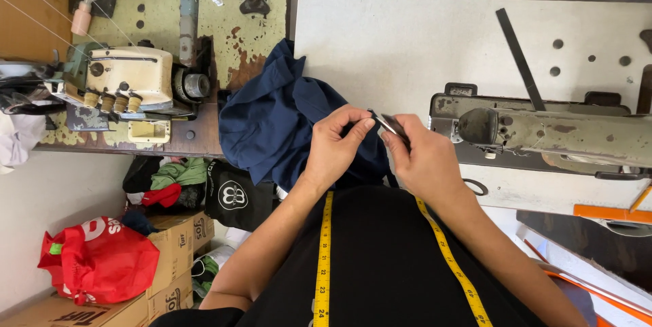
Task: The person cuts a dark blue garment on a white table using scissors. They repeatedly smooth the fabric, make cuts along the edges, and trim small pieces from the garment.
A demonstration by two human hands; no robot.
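My left hand (334, 145) and my right hand (424, 160) meet over the front edge of the white sewing table (380, 42). Both pinch a small dark metal tool (390, 125), perhaps thread snips, between their fingertips. Just left of them a heap of navy blue cloth (272, 116) lies on the table edge and hangs down under my left hand. A yellow tape measure (323, 259) hangs round my neck over my black top.
A grey sewing machine (543, 133) stands at the right. An older cream overlock machine (125, 79) sits on a worn green table (238, 21) at the left. Below it are a red bag (98, 259), cardboard boxes (180, 239) and piled clothes (170, 181).
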